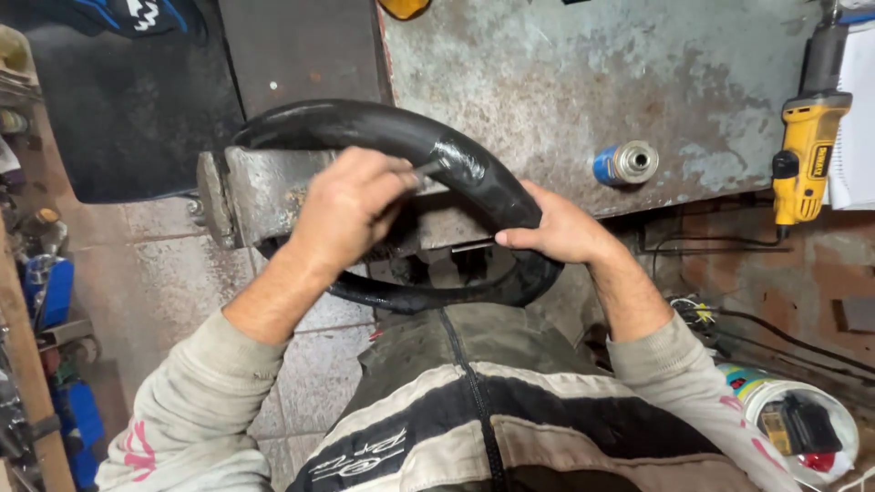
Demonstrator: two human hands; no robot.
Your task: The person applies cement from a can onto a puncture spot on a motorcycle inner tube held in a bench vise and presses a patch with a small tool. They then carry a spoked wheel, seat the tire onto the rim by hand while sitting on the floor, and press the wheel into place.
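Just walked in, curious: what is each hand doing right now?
Left hand: fingers closed, pinching a small metal piece at the black rubber tube.
Right hand: closed on the tube.

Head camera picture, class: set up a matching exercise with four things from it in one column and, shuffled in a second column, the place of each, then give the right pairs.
Things:
1. black inner tube
2. yellow power tool
3. blue and silver canister
4. white bucket

Places:
A. on the floor at lower right, holding small items
B. lying on its side on the worn metal bench
C. at the bench's right edge
D. gripped by the left hand and right hand

Pairs: 1-D, 2-C, 3-B, 4-A
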